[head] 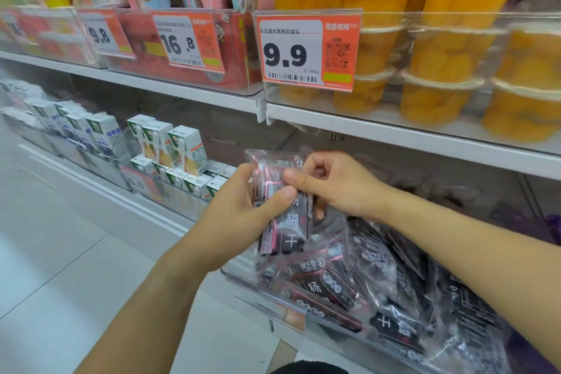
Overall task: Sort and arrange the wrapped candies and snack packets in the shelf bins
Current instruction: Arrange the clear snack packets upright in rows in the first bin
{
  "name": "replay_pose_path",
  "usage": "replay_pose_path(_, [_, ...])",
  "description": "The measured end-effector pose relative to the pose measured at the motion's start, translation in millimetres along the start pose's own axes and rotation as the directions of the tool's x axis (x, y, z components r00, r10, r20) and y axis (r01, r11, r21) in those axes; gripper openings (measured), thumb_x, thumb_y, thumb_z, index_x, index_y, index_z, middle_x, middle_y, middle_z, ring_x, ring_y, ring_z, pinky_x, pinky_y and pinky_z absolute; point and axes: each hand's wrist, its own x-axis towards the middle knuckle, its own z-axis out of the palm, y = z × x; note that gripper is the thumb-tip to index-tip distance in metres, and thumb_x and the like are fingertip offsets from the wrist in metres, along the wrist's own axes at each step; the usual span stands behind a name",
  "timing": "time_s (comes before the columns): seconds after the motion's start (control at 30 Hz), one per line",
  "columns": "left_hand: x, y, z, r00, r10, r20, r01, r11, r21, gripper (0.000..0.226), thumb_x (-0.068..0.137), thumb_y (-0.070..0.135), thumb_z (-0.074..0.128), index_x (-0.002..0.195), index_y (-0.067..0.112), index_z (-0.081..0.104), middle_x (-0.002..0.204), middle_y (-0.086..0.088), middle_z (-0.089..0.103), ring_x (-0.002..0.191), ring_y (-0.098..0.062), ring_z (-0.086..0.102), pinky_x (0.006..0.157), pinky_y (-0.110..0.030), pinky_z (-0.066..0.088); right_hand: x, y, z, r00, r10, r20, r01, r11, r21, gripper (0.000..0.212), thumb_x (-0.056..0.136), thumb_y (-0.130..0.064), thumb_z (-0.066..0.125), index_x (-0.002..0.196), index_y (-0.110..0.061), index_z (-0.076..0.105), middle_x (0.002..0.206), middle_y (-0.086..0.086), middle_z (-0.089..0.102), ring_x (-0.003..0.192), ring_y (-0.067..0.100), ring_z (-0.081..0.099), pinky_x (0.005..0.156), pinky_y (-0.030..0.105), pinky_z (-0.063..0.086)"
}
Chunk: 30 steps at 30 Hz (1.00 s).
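Observation:
My left hand (243,206) grips a small stack of black snack packets (288,231) with pink edges and white characters, thumb pressed across their front. My right hand (331,182) pinches the top of the same stack from the right, thumb and forefinger on the packets' upper edge. The stack is held upright just above a clear shelf bin (243,276) on the lower shelf. Several more of the same black packets (379,291) lie loosely piled in that bin, below and right of my hands.
Small juice cartons (182,152) fill the lower shelf to the left. On the upper shelf stand clear cups of yellow peaches (440,76) behind an orange 9.9 price tag (306,51), with red boxes (194,48) left of them. Grey floor tiles (60,252) lie at lower left.

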Motion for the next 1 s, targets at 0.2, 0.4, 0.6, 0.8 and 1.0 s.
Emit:
replay_pose_path(0.2, [-1.5, 0.4, -0.6, 0.998, -0.029, 0.061, 0.03, 0.999, -0.024, 0.045, 0.087, 0.045, 0.069, 0.124, 0.025, 0.056, 0.115, 0.004, 0.07, 0.106, -0.01, 0.067, 0.093, -0.034, 0.055, 3.2, 8.0, 16.6, 0.986, -0.059, -0.153, 0.074, 0.993, 0.096, 0.056, 0.059, -0.07, 0.079, 0.075, -0.02, 0.06, 0.097, 0.02, 0.072, 0.089, 0.031, 0.069, 0.088, 0.058, 0.054])
replay_pose_path(0.4, [-0.7, 2.0, 3.7, 0.994, 0.099, -0.051, -0.089, 0.982, 0.167, 0.031, 0.079, 0.038, 0.079, 0.105, 0.027, 0.064, 0.091, 0.015, 0.071, 0.08, 0.003, 0.065, 0.066, -0.012, 0.048, 5.8, 1.9, -9.0, 0.986, 0.055, 0.156, -0.075, 0.989, 0.125, 0.058, 0.066, -0.04, 0.09, 0.111, -0.021, 0.058, 0.097, 0.008, 0.072, 0.09, 0.023, 0.068, 0.089, 0.037, 0.051])
replay_pose_path(0.6, [9.9, -5.8, 13.6, 0.988, 0.153, -0.03, -0.136, 0.942, 0.307, 0.031, 0.081, 0.05, 0.073, 0.107, 0.036, 0.064, 0.104, 0.012, 0.068, 0.093, 0.003, 0.062, 0.079, -0.015, 0.05, 8.6, 7.8, -34.2, 0.971, 0.129, 0.2, -0.147, 0.986, 0.075, 0.049, 0.071, -0.021, 0.081, 0.113, -0.02, 0.057, 0.106, 0.005, 0.067, 0.086, 0.014, 0.068, 0.067, 0.021, 0.055])
replay_pose_path(0.8, [17.0, -16.0, 20.5, 0.987, -0.054, 0.154, -0.056, 0.775, 0.63, 0.064, 0.081, 0.064, 0.065, 0.128, 0.023, 0.053, 0.118, 0.006, 0.064, 0.106, -0.012, 0.06, 0.093, -0.037, 0.051, 15.7, 24.8, -49.0, 0.985, 0.17, -0.017, -0.17, 0.985, -0.014, 0.044, 0.088, -0.034, 0.073, 0.128, -0.021, 0.059, 0.123, -0.01, 0.067, 0.105, 0.007, 0.066, 0.069, 0.022, 0.057])
replay_pose_path(1.0, [45.6, -17.2, 34.3, 0.963, -0.214, 0.165, 0.018, 0.661, 0.75, 0.07, 0.076, 0.075, 0.061, 0.098, 0.008, 0.055, 0.09, -0.006, 0.062, 0.084, -0.021, 0.061, 0.075, -0.04, 0.053, 13.7, 27.1, -51.3, 0.978, 0.134, -0.157, -0.171, 0.953, -0.249, 0.006, 0.093, -0.042, 0.066, 0.096, -0.044, 0.061, 0.117, -0.022, 0.056, 0.113, 0.003, 0.052, 0.096, 0.021, 0.038])
